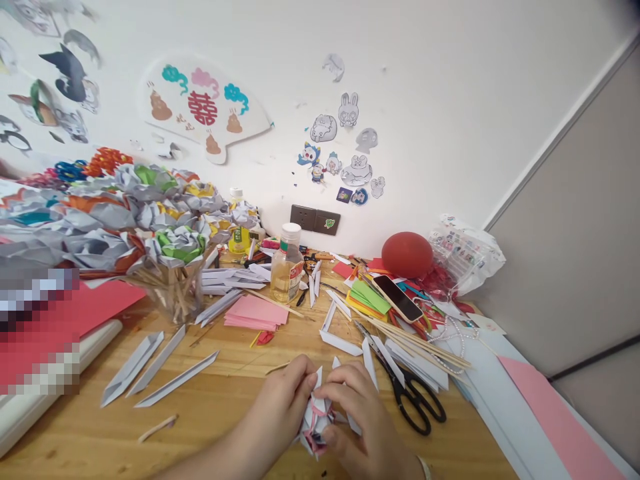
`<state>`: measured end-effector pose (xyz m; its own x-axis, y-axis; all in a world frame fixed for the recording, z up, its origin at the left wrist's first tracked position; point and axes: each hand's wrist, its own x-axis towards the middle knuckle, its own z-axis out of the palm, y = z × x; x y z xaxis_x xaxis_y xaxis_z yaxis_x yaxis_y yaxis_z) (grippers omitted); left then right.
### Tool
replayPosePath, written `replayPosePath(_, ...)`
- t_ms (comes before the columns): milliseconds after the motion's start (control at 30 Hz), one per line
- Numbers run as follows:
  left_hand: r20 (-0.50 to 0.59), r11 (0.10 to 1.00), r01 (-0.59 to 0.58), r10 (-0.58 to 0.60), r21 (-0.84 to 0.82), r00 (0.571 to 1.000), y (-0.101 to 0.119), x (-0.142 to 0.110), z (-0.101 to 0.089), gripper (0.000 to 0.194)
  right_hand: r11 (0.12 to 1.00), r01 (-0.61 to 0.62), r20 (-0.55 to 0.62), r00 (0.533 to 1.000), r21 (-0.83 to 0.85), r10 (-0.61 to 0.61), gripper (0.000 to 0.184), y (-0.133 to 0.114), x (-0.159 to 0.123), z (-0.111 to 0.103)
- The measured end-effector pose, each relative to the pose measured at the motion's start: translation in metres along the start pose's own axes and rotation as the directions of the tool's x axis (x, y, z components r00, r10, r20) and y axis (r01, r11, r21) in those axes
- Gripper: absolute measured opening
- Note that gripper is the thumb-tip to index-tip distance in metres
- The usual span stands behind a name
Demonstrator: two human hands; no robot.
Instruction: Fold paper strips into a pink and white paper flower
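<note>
Low in the middle of the head view, my left hand point(280, 407) and my right hand point(363, 420) are both closed around a small folded paper piece point(316, 419), white and silver with pink edges. The fingers of each hand pinch it from either side just above the wooden table point(225, 407). Black scissors point(413, 393) lie shut immediately right of my right hand. Several folded silver paper strips point(155, 370) lie to the left.
A bunch of paper flowers on sticks point(130, 220) fills the left. A glue bottle point(287, 263), pink paper stack point(255, 312), phone point(397, 298), red ball point(407, 254), wooden skewers point(425, 343) and pink sheet point(555, 420) crowd the table.
</note>
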<state>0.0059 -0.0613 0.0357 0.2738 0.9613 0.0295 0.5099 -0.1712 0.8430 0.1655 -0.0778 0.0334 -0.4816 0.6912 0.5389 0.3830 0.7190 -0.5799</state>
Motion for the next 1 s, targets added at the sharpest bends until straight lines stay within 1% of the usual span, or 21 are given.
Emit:
replayPosePath(167, 0.012, 1.0, 0.008, -0.008, 0.007, 1.0, 0.0009, -0.0007, 0.001, 0.024, 0.999, 0.035, 0.029, 0.999, -0.008, -0.035, 0.043, 0.0026, -0.0015, -0.0004)
replayPosePath(300, 0.011, 1.0, -0.014, 0.014, 0.027, 1.0, 0.0005, -0.0003, 0.0012, 0.023, 1.0, -0.013, 0.001, 1.0, -0.012, 0.013, 0.043, 0.0025, -0.0018, 0.0035)
replayPosePath(400, -0.011, 0.999, 0.0, 0.0, 0.04, 1.0, 0.0006, 0.0005, -0.001, 0.022, 0.999, -0.04, -0.013, 0.999, -0.022, 0.04, 0.046, 0.0001, -0.001, 0.0055)
replayPosePath(500, -0.021, 0.999, 0.005, -0.004, 0.048, 1.0, 0.001, 0.0006, -0.0027, 0.022, 0.998, -0.058, 0.001, 0.998, -0.029, 0.058, 0.045, -0.0025, 0.0006, 0.0046)
replayPosePath(633, -0.006, 1.0, -0.01, 0.01, 0.027, 1.0, 0.0012, -0.0004, -0.0018, 0.023, 0.997, -0.07, 0.038, 0.997, -0.028, 0.071, 0.048, -0.0042, 0.0023, 0.0017)
replayPosePath(800, -0.019, 0.999, -0.008, 0.009, 0.032, 1.0, 0.0004, 0.0008, -0.0013, 0.023, 0.999, -0.007, 0.043, 0.999, -0.039, 0.008, 0.048, -0.003, 0.0019, 0.002)
replayPosePath(900, -0.056, 1.0, -0.001, 0.002, 0.023, 0.998, 0.0001, 0.0024, -0.0037, 0.023, 0.992, 0.07, 0.032, 0.997, -0.109, -0.067, 0.044, -0.0006, 0.0004, 0.004)
replayPosePath(1000, -0.1, 1.0, -0.01, 0.009, -0.012, 0.995, 0.0001, 0.0031, -0.006, 0.023, 0.975, 0.148, -0.012, 0.988, -0.168, -0.152, 0.045, 0.0034, -0.0026, 0.008)
